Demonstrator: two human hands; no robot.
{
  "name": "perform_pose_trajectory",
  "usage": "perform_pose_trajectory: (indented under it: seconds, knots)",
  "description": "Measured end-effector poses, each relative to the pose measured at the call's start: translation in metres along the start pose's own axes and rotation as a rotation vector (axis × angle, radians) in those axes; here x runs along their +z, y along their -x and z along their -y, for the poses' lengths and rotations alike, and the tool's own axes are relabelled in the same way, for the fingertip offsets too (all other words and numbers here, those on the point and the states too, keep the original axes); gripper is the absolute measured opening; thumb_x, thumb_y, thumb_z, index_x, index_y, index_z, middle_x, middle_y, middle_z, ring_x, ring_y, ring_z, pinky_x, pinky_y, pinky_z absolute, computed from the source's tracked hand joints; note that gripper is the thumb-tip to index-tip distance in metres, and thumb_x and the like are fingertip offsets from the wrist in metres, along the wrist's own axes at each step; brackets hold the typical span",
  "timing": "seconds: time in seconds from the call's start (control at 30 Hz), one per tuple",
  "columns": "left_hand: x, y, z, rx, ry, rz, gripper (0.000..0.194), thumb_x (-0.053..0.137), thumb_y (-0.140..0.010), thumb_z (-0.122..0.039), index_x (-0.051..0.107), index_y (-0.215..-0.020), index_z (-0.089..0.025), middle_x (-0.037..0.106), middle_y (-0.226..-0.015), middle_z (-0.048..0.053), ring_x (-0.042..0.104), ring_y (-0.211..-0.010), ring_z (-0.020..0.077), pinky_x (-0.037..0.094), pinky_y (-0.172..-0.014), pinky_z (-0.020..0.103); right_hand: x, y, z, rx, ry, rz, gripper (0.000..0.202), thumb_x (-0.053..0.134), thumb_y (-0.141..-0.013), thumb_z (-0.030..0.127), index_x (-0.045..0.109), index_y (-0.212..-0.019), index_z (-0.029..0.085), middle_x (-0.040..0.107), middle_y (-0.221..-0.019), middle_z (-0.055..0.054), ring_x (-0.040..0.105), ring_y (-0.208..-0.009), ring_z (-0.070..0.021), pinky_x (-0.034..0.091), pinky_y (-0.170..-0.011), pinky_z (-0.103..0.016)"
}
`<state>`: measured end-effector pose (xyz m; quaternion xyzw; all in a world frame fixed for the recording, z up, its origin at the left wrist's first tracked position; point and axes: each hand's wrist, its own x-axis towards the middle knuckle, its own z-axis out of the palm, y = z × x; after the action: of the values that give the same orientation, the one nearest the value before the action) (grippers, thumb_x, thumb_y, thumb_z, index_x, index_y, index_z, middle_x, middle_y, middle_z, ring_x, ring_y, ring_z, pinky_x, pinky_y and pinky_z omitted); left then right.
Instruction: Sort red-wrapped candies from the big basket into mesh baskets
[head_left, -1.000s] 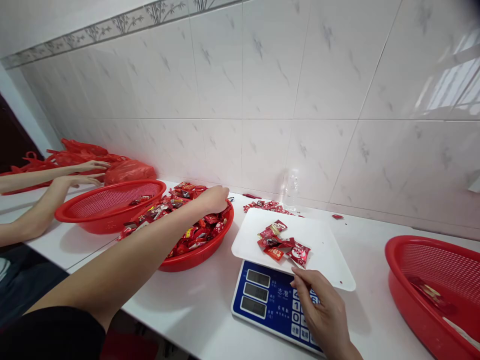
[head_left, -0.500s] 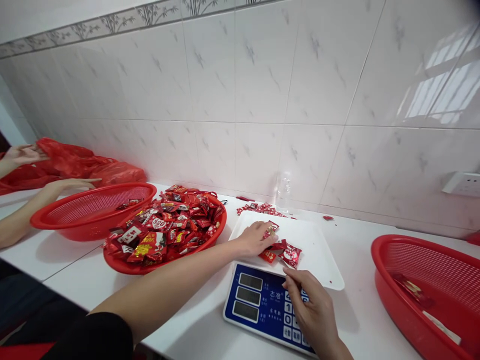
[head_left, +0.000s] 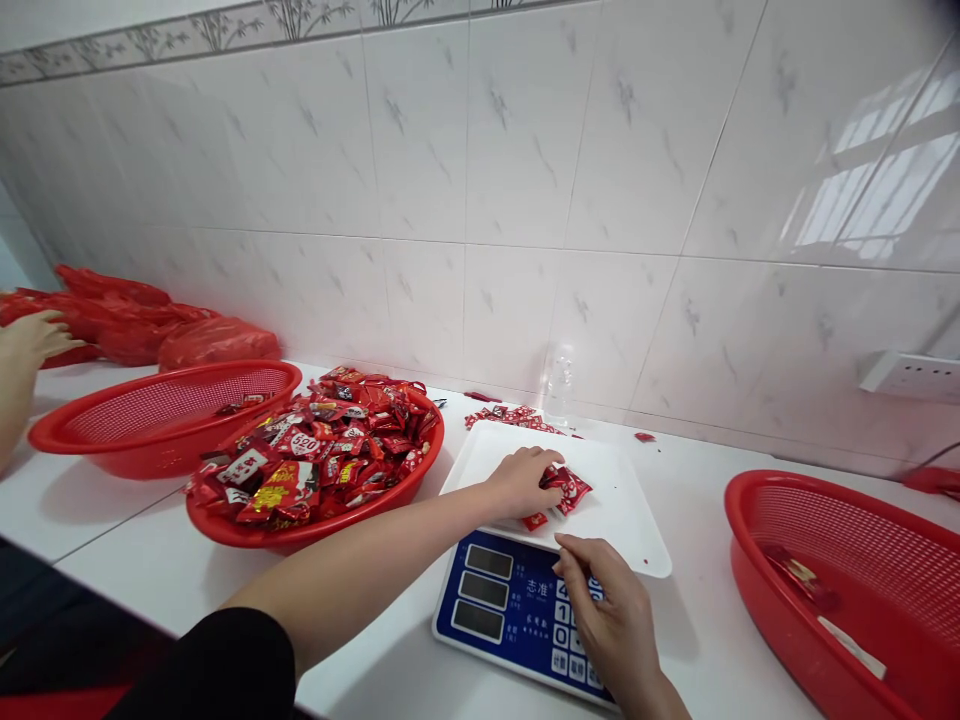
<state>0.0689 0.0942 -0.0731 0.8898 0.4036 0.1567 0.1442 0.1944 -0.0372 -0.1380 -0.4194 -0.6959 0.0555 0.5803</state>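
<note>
My left hand (head_left: 525, 484) is curled round red candy packets (head_left: 568, 488) on the white tray (head_left: 622, 500) of a scale. Parts of the packets show at its fingertips. Over the blue keypad panel (head_left: 502, 600) of the scale is my right hand (head_left: 611, 610), its thumb and fingertips pressed together near the tray's front edge. What they pinch, if anything, is too small to make out. To the left, a red basket (head_left: 427, 465) is heaped with red candy packets (head_left: 322, 450).
Another red basket (head_left: 165, 455) holds a few packets at the left, near another person's hand (head_left: 34, 335) and red bags (head_left: 217, 342). A third red basket (head_left: 780, 600) stands at the right. Small wrappers (head_left: 510, 415) and a clear plastic container (head_left: 559, 385) lie behind the tray.
My left hand has closed further round the packets and moved slightly right over the tray. The other person's hand and arm have moved left. The view has shifted slightly.
</note>
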Motion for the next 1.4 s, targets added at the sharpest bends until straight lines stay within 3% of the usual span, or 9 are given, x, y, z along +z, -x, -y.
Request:
perform_pose_trajectory:
  seconds: [0.17, 0.33, 0.43, 0.6, 0.8, 0.93, 1.1, 1.27, 1.4]
  knots:
    - [-0.016, 0.013, 0.001, 0.013, 0.259, -0.056, 0.069, 0.063, -0.077, -0.041, 0.04, -0.138, -0.022, 0.043, -0.143, 0.01, 0.044, -0.127, 0.0294, 0.038, -0.104, 0.04, -0.001, -0.001, 0.0, -0.003, 0.006, -0.007, 0.018, 0.052, -0.09, 0.016, 0.062, -0.104, 0.021, 0.065, -0.079, -0.002, 0.062, -0.07, -0.014, 0.052, -0.062, -0.026]
    - [-0.031, 0.05, 0.011, 0.016, 0.582, -0.409, 0.043, 0.045, -0.092, -0.043, 0.041, -0.131, -0.023, 0.052, -0.133, 0.009, 0.046, -0.126, 0.0208, 0.037, -0.106, 0.035, -0.002, -0.002, 0.003, -0.027, 0.038, -0.028, 0.018, 0.053, -0.089, 0.014, 0.061, -0.104, 0.021, 0.064, -0.079, -0.001, 0.061, -0.07, -0.0126, 0.052, -0.062, -0.024]
    - [-0.028, 0.079, 0.028, -0.031, 0.621, -0.628, 0.033, 0.042, -0.094, -0.04, 0.046, -0.122, -0.023, 0.058, -0.123, 0.009, 0.053, -0.118, 0.0204, 0.039, -0.105, 0.035, -0.002, -0.001, 0.005, -0.062, 0.06, -0.022, 0.019, 0.053, -0.089, 0.013, 0.06, -0.105, 0.021, 0.065, -0.081, -0.002, 0.061, -0.073, -0.0128, 0.051, -0.063, -0.024]
    - [-0.009, 0.116, 0.052, -0.032, 0.512, -0.788, 0.027, 0.043, -0.093, -0.036, 0.052, -0.113, -0.02, 0.062, -0.11, 0.008, 0.058, -0.107, 0.0221, 0.045, -0.097, 0.038, -0.005, -0.003, 0.001, -0.015, 0.187, -0.059, 0.015, 0.052, -0.092, 0.021, 0.06, -0.104, 0.024, 0.067, -0.09, -0.004, 0.061, -0.085, -0.0164, 0.052, -0.074, -0.031]
    - [0.003, 0.133, 0.063, 0.12, 0.394, -0.679, 0.026, 0.05, -0.09, -0.03, 0.055, -0.114, -0.021, 0.064, -0.105, 0.006, 0.058, -0.105, 0.022, 0.044, -0.096, 0.038, -0.01, -0.026, -0.013, 0.424, 0.384, 0.229, 0.045, 0.042, -0.092, 0.05, 0.052, -0.128, 0.026, 0.055, -0.134, -0.007, 0.048, -0.124, -0.0263, 0.041, -0.101, -0.049]
    - [0.002, 0.134, 0.066, 0.08, 0.525, -0.645, 0.027, 0.046, -0.093, -0.031, 0.053, -0.118, -0.023, 0.065, -0.106, 0.005, 0.059, -0.103, 0.0209, 0.045, -0.093, 0.037, -0.009, -0.043, -0.013, 0.434, 0.368, 0.494, 0.056, 0.041, -0.09, 0.054, 0.042, -0.14, 0.026, 0.041, -0.147, -0.004, 0.035, -0.136, -0.0256, 0.032, -0.11, -0.048]
    - [0.0, 0.136, 0.062, 0.072, 0.567, -0.655, 0.025, 0.047, -0.093, -0.032, 0.056, -0.114, -0.023, 0.064, -0.106, 0.005, 0.058, -0.105, 0.0214, 0.043, -0.095, 0.037, -0.002, -0.062, 0.001, 0.421, 0.523, 0.555, 0.058, 0.035, -0.092, 0.056, 0.039, -0.142, 0.027, 0.043, -0.145, -0.006, 0.035, -0.136, -0.0247, 0.03, -0.11, -0.046]
    - [-0.001, 0.139, 0.058, 0.141, 0.57, -0.659, 0.021, 0.048, -0.092, -0.03, 0.057, -0.111, -0.024, 0.063, -0.105, 0.005, 0.057, -0.104, 0.021, 0.043, -0.094, 0.036, 0.031, -0.086, 0.007, 0.424, 0.653, 0.642, 0.074, 0.034, -0.083, 0.073, 0.028, -0.146, 0.035, 0.008, -0.159, -0.004, -0.003, -0.144, -0.0309, 0.011, -0.11, -0.062]
    - [-0.003, 0.141, 0.056, 0.165, 0.589, -0.668, 0.023, 0.047, -0.093, -0.028, 0.054, -0.114, -0.024, 0.062, -0.106, 0.005, 0.057, -0.104, 0.0202, 0.043, -0.093, 0.036, 0.058, -0.102, 0.002, 0.459, 0.665, 0.731, 0.079, 0.03, -0.081, 0.078, 0.019, -0.148, 0.037, 0.01, -0.159, -0.007, -0.003, -0.143, -0.0363, 0.006, -0.103, -0.073]
